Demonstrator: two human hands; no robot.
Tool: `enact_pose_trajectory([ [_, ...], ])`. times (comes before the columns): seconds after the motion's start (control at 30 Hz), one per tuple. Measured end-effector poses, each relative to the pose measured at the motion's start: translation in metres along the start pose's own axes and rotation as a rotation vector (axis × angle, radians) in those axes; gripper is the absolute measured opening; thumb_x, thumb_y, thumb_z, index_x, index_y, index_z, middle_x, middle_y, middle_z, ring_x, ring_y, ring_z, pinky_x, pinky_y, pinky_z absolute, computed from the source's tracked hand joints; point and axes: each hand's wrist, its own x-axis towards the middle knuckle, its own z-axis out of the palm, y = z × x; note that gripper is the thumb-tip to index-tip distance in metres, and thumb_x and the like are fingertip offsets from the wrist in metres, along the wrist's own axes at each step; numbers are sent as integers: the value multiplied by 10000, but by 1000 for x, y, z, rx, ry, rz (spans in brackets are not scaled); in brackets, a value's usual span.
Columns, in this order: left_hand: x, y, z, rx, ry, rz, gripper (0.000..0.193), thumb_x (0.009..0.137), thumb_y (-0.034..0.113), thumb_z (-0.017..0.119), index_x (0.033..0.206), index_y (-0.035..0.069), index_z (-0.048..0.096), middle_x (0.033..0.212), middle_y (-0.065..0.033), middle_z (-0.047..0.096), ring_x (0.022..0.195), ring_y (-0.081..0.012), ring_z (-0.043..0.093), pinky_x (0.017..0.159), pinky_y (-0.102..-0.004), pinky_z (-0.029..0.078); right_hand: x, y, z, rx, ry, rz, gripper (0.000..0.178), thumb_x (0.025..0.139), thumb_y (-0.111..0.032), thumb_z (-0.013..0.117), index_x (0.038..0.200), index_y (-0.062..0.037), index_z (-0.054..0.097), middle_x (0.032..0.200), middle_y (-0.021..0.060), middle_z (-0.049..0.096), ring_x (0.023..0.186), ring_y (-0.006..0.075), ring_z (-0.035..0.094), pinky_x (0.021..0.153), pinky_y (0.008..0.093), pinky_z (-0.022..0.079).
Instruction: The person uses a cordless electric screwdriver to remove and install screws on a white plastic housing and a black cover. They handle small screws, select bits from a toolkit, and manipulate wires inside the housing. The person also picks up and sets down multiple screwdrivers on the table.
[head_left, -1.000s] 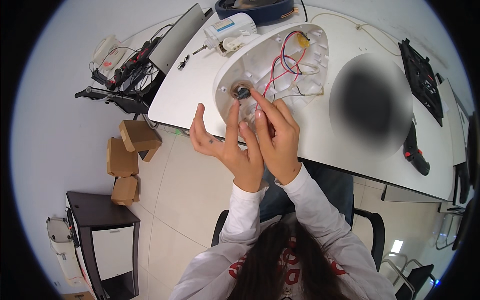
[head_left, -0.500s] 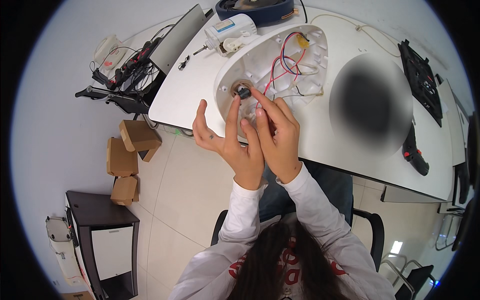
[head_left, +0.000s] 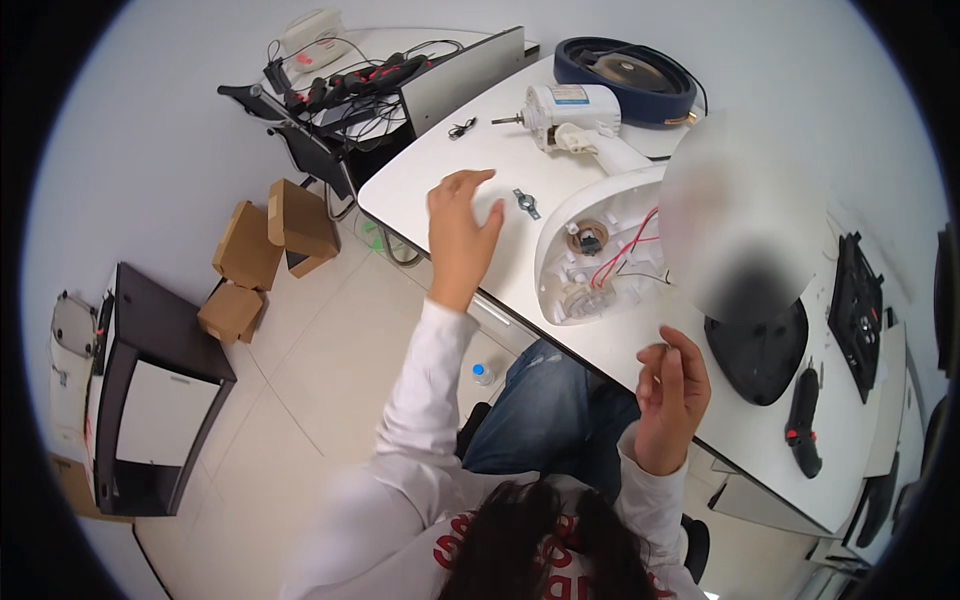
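Observation:
My left hand is stretched out over the white table, fingers spread and holding nothing. A small metal bracket lies just right of its fingertips. My right hand hovers at the table's near edge with its fingers curled; whether it pinches a small part I cannot tell. Between the hands lies an open white plastic housing with red and black wires and a round brown part inside.
A white motor with a shaft and a dark blue round unit lie at the back. To the right are a black round base, a black screwdriver and a black grille piece. Cardboard boxes and a black cabinet stand on the floor.
Both hands have left the housing, where they worked close together. The left hand swung out to the left over the table; the right hand drew back toward the near edge.

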Motion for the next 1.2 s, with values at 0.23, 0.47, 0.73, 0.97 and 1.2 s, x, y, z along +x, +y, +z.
enact_pose_trajectory([
  [0.23, 20, -24, 48, 108, -365, 251, 175, 735, 172, 655, 893, 101, 677, 883, -66, 643, 912, -249, 568, 805, -375, 444, -4, -1, -24, 87, 103, 40, 162, 940, -149, 450, 1004, -13, 508, 856, 99, 620, 537, 61, 454, 450, 165, 335],
  [0.47, 8, -24, 30, 168, -128, 249, 127, 787, 150, 614, 892, 82, 634, 815, -71, 613, 765, -248, 585, 650, -362, 467, -3, -8, -23, 403, 2, 278, 108, 912, -94, 397, 918, -40, 491, 746, -5, 417, 554, 45, 342, 428, 166, 267],
  [0.73, -57, 74, -70, -546, 94, -324, 346, 951, 270, 434, 838, -20, 584, 700, -25, 532, 580, -78, 448, 515, -217, 358, 2, -8, 10, -3, -222, 160, 235, 835, -48, 569, 1064, -3, 585, 691, -52, 338, 548, 18, 284, 460, 179, 223],
  [0.97, -73, 118, -53, -429, -176, 47, 129, 850, 116, 552, 842, -9, 581, 679, -112, 472, 571, -254, 459, 523, -315, 371, 25, -9, 28, -277, -247, -169, 161, 750, -28, 691, 907, -33, 654, 666, -36, 351, 544, 25, 281, 466, 188, 234],
  [1.2, -78, 101, -41, -301, 228, -82, 335, 791, 117, 590, 1095, 16, 493, 991, -88, 505, 727, -140, 471, 596, -252, 350, 56, -3, 32, -237, -111, -82, 128, 742, -24, 687, 862, -9, 644, 647, -31, 354, 545, 39, 291, 473, 201, 235],
])
